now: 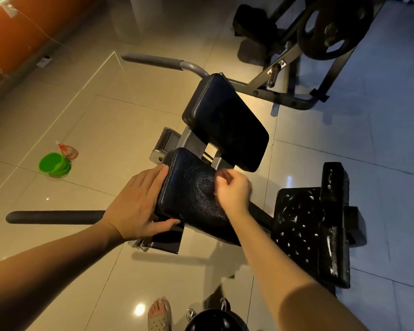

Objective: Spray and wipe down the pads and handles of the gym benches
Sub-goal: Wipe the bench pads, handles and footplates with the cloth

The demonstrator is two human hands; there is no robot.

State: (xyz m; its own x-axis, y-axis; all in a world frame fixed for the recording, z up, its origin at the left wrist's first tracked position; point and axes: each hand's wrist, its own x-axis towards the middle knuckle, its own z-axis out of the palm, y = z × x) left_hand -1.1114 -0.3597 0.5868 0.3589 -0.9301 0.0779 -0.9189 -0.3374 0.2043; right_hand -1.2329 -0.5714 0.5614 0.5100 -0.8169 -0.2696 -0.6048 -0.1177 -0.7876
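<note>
The bench has two black pads. The near pad [191, 194] shows a scuffed, wet-looking patch, and the far pad [227, 120] tilts up behind it. My left hand [139, 204] grips the near pad's left side, with the fingers along its edge and the thumb under the near corner. Blurred, my right hand [234, 192] hovers over the pad's right part with its fingers curled; no cloth shows in it. A black handle [55, 217] sticks out to the left, and a grey handle [153, 60] lies farther back.
A green bucket [54, 164] and a spray bottle [68, 150] stand on the tiled floor at the left. A black perforated footplate [296, 223] is at the right. A weight plate on a rack [332, 27] stands at the back right. My sandalled foot [159, 314] is at the bottom.
</note>
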